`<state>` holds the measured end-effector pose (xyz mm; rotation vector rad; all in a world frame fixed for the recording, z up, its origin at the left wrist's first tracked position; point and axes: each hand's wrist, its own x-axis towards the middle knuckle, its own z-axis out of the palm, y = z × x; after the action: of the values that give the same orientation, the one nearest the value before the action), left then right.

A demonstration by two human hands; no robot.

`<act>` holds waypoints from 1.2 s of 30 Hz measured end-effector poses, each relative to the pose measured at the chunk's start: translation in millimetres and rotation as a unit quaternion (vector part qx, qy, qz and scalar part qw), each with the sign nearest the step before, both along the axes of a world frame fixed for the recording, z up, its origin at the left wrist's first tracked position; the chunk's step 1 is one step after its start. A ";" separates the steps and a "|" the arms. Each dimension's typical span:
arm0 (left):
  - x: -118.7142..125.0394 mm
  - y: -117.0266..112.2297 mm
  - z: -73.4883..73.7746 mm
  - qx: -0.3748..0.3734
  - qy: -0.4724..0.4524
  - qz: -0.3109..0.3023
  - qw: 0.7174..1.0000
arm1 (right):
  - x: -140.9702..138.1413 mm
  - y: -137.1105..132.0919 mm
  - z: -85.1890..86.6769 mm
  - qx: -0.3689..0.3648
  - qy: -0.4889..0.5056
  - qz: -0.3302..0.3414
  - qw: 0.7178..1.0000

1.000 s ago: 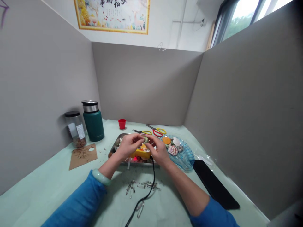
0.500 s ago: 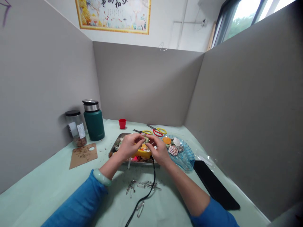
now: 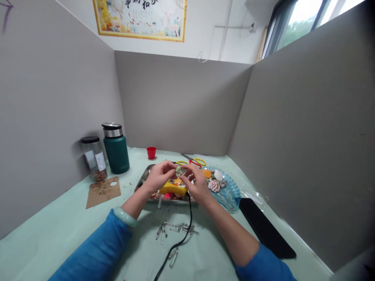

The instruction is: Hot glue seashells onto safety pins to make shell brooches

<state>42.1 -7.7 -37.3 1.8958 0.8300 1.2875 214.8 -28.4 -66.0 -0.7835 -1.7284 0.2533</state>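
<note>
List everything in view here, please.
Table: one, pale green, below
Tray: one, silver, centre
Tool: one, yellow, centre
Small piece: one, greenish, over tray
Plate: one, blue, right
Shells: several, multicoloured, on plate
Scissors: two, yellow and red handles, back
Cup: one, red, back
Flask: one, green, left
Jar: one, clear, left
Card: one, brown, left
Clips: several, silvery, front
Cord: one, black, front
Flat object: one, black, right
Partitions: three, grey, around
Picture: one, yellow frame, above
Window: one, dark frame, right
Bracelet: one, green, left
Sleeves: two, blue, front
Left hand: one, bare, centre
Right hand: one, bare, centre
</note>
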 end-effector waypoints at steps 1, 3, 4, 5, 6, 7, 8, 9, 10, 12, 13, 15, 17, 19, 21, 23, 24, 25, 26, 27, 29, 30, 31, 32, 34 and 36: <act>-0.5 -0.3 1.0 -0.027 -0.023 -0.017 0.999 | 0.6 -0.2 0.7 0.004 0.002 -0.002 1.000; -2.1 -1.4 3.4 -0.108 -0.095 -0.068 0.987 | 1.6 -0.2 1.6 0.009 0.004 -0.005 1.000; -3.0 -2.0 4.6 -0.155 -0.140 -0.099 0.973 | 1.9 -0.2 1.7 0.012 0.005 -0.007 1.000; -3.8 -2.5 5.6 -0.199 -0.183 -0.128 0.954 | 2.0 -0.1 1.6 0.013 0.006 -0.008 1.000; -4.5 -2.9 6.3 -0.237 -0.216 -0.151 0.935 | 1.9 0.0 1.3 0.015 0.005 -0.009 1.000; -5.0 -3.1 6.6 -0.264 -0.233 -0.165 0.921 | 1.6 0.1 0.9 0.015 0.004 -0.009 1.000; -5.3 -3.2 6.5 -0.284 -0.239 -0.174 0.912 | 1.1 0.0 0.5 0.015 0.002 -0.008 1.000; -5.4 -3.0 6.1 -0.302 -0.238 -0.177 0.906 | 0.5 -0.1 0.0 0.015 0.000 -0.006 1.000; -5.5 -2.5 5.3 -0.316 -0.233 -0.178 0.902 | -0.1 -0.3 -0.5 0.015 -0.002 -0.005 1.000; -5.6 -1.1 3.1 -0.332 -0.221 -0.172 0.901 | -1.3 -0.9 -1.0 0.015 -0.004 -0.002 1.000; -5.8 -0.2 2.0 -0.335 -0.219 -0.168 0.901 | -1.8 -1.2 -1.0 0.015 -0.003 -0.001 1.000; -6.2 1.6 0.0 -0.337 -0.217 -0.162 0.902 | -2.6 -1.9 -0.9 0.016 -0.003 0.004 1.000; -6.8 2.8 -1.1 -0.335 -0.213 -0.161 0.904 | -3.2 -2.6 -0.7 0.016 -0.002 0.012 1.000; -7.0 3.1 -1.4 -0.334 -0.203 -0.162 0.906 | -3.8 -3.0 -1.1 0.015 0.000 0.017 1.000; -6.7 2.4 -1.0 -0.332 -0.192 -0.161 0.909 | -4.3 -3.1 -2.1 0.013 0.004 0.017 1.000; -5.8 1.0 -0.2 -0.327 -0.182 -0.158 0.914 | -4.8 -2.9 -3.3 0.009 0.008 0.015 1.000; -5.2 0.2 0.3 -0.322 -0.175 -0.157 0.917 | -5.0 -2.8 -3.9 0.006 0.008 0.014 1.000; -4.6 -0.6 0.8 -0.318 -0.169 -0.155 0.920 | -5.3 -2.8 -4.3 0.003 0.007 0.014 1.000; -4.0 -1.4 1.3 -0.313 -0.162 -0.153 0.923 | -5.6 -2.8 -4.4 0.000 0.004 0.016 1.000; -3.5 -2.0 1.7 -0.309 -0.155 -0.150 0.926 | -5.9 -3.0 -4.3 -0.003 0.001 0.018 1.000; -2.7 -2.9 2.4 -0.303 -0.144 -0.143 0.931 | -6.4 -3.5 -3.3 -0.009 -0.007 0.023 1.000; -2.5 -3.3 2.6 -0.301 -0.138 -0.139 0.933 | -6.6 -3.8 -2.6 -0.011 -0.011 0.025 1.000; -2.2 -3.6 2.8 -0.298 -0.132 -0.135 0.936 | -6.6 -4.2 -2.0 -0.014 -0.014 0.026 0.999; -1.9 -3.8 3.0 -0.294 -0.127 -0.133 0.938 | -6.5 -4.4 -1.4 -0.016 -0.015 0.025 0.999; -1.2 -4.1 3.2 -0.286 -0.117 -0.129 0.942 | -6.2 -4.6 -1.1 -0.022 -0.016 0.018 0.999; -0.5 -4.3 3.5 -0.280 -0.111 -0.126 0.945 | -5.7 -4.1 -1.9 -0.028 -0.012 0.007 1.000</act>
<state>41.6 -12.0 -33.8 1.3270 0.7114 0.9549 209.1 -32.4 -67.9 -0.8188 -1.7555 0.3046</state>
